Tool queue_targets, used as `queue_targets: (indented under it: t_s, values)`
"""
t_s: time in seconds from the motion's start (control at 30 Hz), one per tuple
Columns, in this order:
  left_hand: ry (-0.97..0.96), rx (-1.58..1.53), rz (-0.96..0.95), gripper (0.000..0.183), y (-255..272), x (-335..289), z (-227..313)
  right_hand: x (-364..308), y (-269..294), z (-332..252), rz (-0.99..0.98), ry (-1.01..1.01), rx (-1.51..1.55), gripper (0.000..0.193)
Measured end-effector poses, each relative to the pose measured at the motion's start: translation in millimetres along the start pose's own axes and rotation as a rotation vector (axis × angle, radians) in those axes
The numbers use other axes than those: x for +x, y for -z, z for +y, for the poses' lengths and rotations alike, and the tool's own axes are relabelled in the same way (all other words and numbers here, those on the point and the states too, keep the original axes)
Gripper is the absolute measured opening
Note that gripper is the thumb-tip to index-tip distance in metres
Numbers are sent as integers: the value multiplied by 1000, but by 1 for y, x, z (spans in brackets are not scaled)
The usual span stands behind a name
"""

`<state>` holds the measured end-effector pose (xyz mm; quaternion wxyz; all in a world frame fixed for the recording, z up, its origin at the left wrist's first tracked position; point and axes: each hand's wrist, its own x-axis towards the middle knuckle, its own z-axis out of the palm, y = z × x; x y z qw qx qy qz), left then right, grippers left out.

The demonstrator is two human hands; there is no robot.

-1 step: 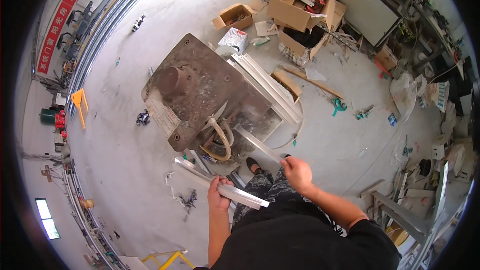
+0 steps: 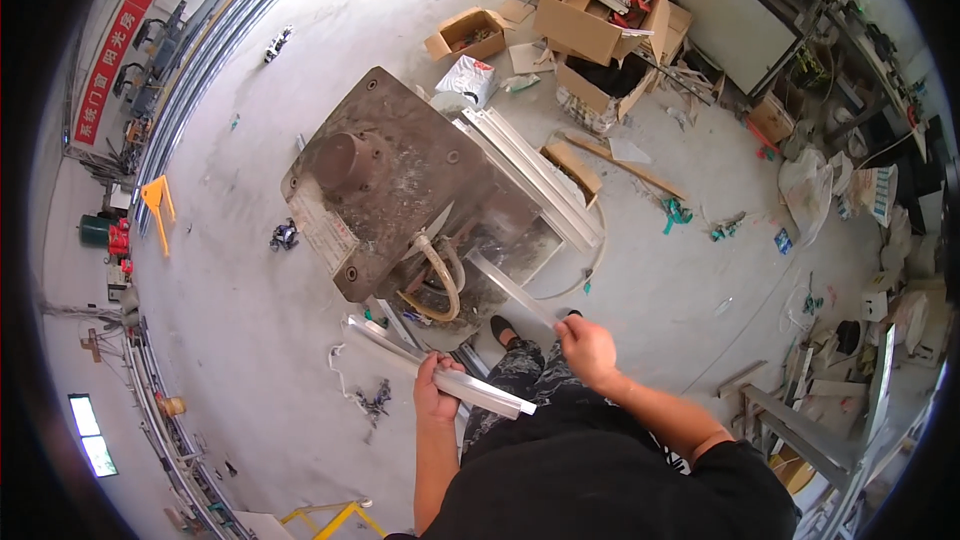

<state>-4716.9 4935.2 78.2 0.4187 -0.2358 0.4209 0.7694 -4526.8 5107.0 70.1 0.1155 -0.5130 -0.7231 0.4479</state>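
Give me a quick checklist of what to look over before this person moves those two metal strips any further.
1. Left hand wrapped around the first aluminium strip: ok.
2. Right hand gripping the end of the second aluminium strip: ok.
3. Strips apart from each other: ok, a gap shows between them.
4. Second strip free of the rusty machine: cannot tell, its far end lies against the machine's edge.
5. Hose clear of the strips: cannot tell.
6. Floor around the feet: not ok, scraps and more profiles lie there.

Grey concrete floor (image 2: pixel 300 70), rusty machine base (image 2: pixel 400 180), open cardboard boxes (image 2: pixel 590 10), aluminium strips (image 2: pixel 530 175), scattered scraps (image 2: pixel 375 400)
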Motion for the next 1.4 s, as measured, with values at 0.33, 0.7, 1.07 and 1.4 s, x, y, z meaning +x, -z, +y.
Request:
queue_targets:
  t_s: [0.33,0.7,1.07,1.4]
  values:
    - [62,119,14,7,8,0,-10,13,-13,-11,-117,37,113,24]
    - [131,55,51,9,29,30,31,15,-16,-11,-147,-2,100,20]
    - [35,32,108,13,41,65,94,10,-10,-13,-178,-160,257,25]
    - [69,40,83,9,32,41,68,61,-3,-25,-665,-295,554,24]
